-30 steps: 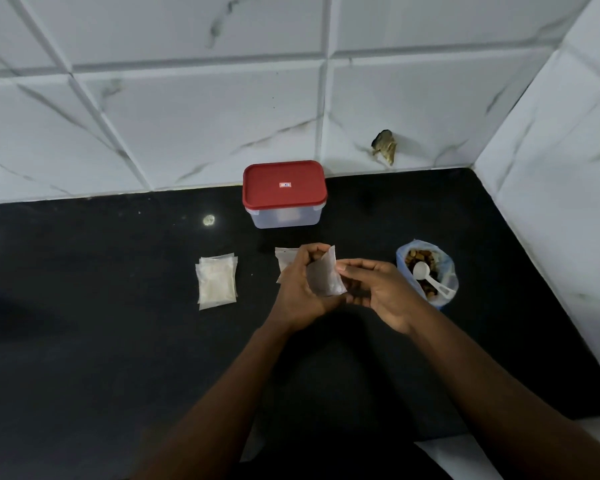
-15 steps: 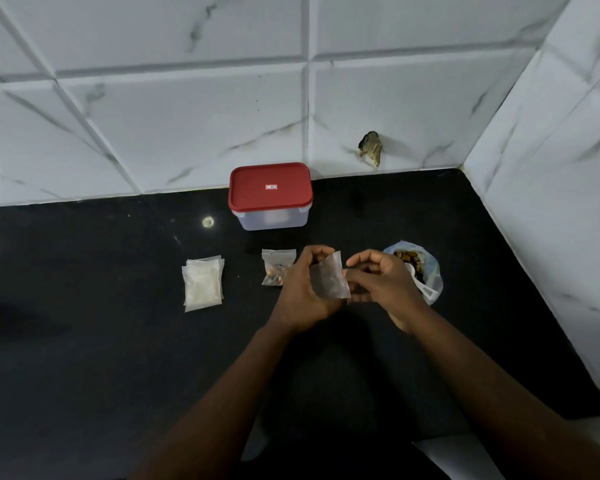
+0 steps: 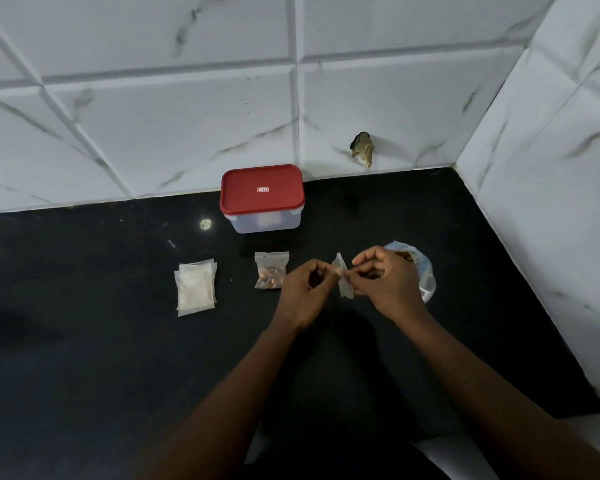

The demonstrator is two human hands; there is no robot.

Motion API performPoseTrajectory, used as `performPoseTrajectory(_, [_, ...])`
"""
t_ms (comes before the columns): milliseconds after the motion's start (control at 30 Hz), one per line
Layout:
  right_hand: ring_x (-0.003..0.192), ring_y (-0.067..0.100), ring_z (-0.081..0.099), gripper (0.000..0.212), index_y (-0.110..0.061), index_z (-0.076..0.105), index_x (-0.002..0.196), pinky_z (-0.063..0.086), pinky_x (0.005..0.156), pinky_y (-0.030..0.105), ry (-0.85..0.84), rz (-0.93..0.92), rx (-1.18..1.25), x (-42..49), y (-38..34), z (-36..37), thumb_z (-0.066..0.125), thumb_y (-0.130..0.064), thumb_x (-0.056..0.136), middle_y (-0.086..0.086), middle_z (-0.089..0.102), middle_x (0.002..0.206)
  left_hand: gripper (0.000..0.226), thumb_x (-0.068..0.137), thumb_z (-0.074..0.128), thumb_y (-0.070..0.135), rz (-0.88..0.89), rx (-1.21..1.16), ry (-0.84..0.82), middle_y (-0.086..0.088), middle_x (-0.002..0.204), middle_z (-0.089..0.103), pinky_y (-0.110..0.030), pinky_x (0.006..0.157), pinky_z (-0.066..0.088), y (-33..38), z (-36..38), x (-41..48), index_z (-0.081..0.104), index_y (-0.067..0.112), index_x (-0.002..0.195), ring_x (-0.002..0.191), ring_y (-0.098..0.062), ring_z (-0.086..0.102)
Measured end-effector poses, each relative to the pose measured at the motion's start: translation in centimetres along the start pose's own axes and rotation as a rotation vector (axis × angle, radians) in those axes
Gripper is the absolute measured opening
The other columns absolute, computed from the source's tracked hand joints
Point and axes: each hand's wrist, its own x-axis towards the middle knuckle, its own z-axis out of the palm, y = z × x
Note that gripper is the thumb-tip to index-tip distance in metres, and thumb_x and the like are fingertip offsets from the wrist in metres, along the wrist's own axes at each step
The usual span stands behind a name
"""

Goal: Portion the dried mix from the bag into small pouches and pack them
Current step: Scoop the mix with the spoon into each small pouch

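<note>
Turned edge-on since half a second ago and held over the counter (image 3: 84, 341): one empty pouch (image 3: 343, 284). Pinching its mouth from either side, left hand (image 3: 305, 292) and right hand (image 3: 385, 285), fingers curled, seemingly to pull it open. Done so far: a single filled pouch (image 3: 271, 271), lying just left of the hands. Left to do: filling this one from the bag of dried mix (image 3: 425, 271) behind the right hand, working through the stack of empty pouches (image 3: 195, 289) farther left, then packing, probably into the red-lidded container (image 3: 262, 192).
</note>
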Motion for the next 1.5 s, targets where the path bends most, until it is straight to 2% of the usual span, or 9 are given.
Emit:
performPoseTrajectory(300, [0.078,-0.001,0.069,0.022,-0.021,0.064,0.094,0.056,0.071,0.016,-0.008,-0.125,-0.168,-0.2,-0.1,0.5,0.081,-0.016,0.082,-0.006,0.072,0.083,0.007,0.097,0.068,0.022,-0.056,0.062,0.015,0.004,0.087,0.074,-0.030,0.080,0.061,0.3,-0.2,0.0,0.073,0.023,0.093,0.079,-0.007,0.071])
performPoseTrajectory(433, [0.072,0.001,0.066,0.026,-0.021,0.059,0.089,0.057,0.068,0.022,0.044,-0.119,-0.279,-0.2,0.4,0.2,0.081,-0.010,0.079,-0.005,0.068,0.078,0.007,0.090,0.077,0.022,-0.084,0.229,0.052,0.006,0.084,0.072,-0.021,0.073,0.059,0.7,-0.8,0.0,0.070,0.023,0.088,0.075,-0.002,0.069])
performPoseTrajectory(567, [0.069,0.002,0.065,0.028,-0.022,0.058,0.088,0.058,0.069,0.026,0.099,-0.109,-0.357,0.0,0.6,-0.2,0.081,-0.009,0.078,-0.005,0.065,0.075,0.012,0.088,0.078,0.025,-0.030,0.430,0.073,0.007,0.077,0.070,-0.024,0.072,0.060,1.2,-1.3,0.2,0.068,0.023,0.082,0.072,-0.005,0.068])
performPoseTrajectory(767, [0.074,-0.001,0.067,0.026,-0.023,0.063,0.095,0.058,0.070,0.021,0.084,-0.117,-0.270,0.0,0.7,-0.2,0.081,-0.013,0.080,-0.007,0.068,0.078,0.015,0.085,0.077,0.032,0.128,0.425,0.119,0.009,0.085,0.066,-0.024,0.071,0.057,1.0,-1.2,0.4,0.064,0.026,0.090,0.077,-0.004,0.064])
performPoseTrajectory(933, [0.079,-0.003,0.068,0.027,-0.026,0.065,0.096,0.058,0.070,0.020,0.042,-0.053,-0.165,-0.1,0.5,-0.5,0.082,-0.013,0.080,-0.007,0.071,0.083,0.078,0.072,0.087,0.042,0.268,0.288,-0.047,0.010,0.137,0.050,-0.024,0.102,0.046,-0.4,-1.1,0.3,0.050,0.027,0.139,0.123,-0.003,0.051])
performPoseTrajectory(1033, [0.082,0.004,0.070,0.026,-0.024,0.067,0.096,0.060,0.073,0.025,0.034,-0.020,-0.075,-0.2,0.4,-0.6,0.081,-0.010,0.079,-0.004,0.072,0.086,0.098,0.065,0.087,0.055,0.226,0.340,-0.095,0.011,0.145,0.047,-0.036,0.112,0.044,-1.0,-0.7,0.3,0.042,0.030,0.148,0.132,-0.006,0.048])
performPoseTrajectory(1200, [0.087,0.016,0.073,0.023,-0.018,0.067,0.098,0.064,0.074,0.035,-0.021,0.066,0.095,-0.5,0.3,-1.1,0.078,-0.005,0.082,0.005,0.073,0.092,0.079,0.071,0.090,0.040,0.186,0.259,-0.078,0.008,0.135,0.059,-0.038,0.105,0.052,-0.3,-0.5,0.0,0.054,0.023,0.139,0.121,-0.005,0.057])
performPoseTrajectory(1333, [0.083,-0.007,0.065,0.016,-0.023,0.070,0.096,0.050,0.073,0.006,0.008,-0.078,-0.124,-1.1,0.1,-1.6,0.077,-0.013,0.086,-0.008,0.070,0.088,0.073,0.072,0.089,0.039,0.239,0.351,-0.063,0.009,0.131,0.060,-0.039,0.104,0.052,-0.1,-0.5,0.1,0.056,0.027,0.135,0.118,-0.005,0.057])
performPoseTrajectory(1500, [0.083,-0.008,0.066,0.013,-0.034,0.072,0.094,0.050,0.070,0.009,-0.183,0.000,-0.173,-1.3,-0.3,-1.3,0.076,-0.043,0.085,-0.016,0.072,0.086,0.074,0.071,0.084,0.051,0.285,0.475,-0.069,0.008,0.130,0.059,-0.042,0.107,0.045,-0.6,0.1,0.7,0.054,0.030,0.135,0.117,-0.007,0.054])
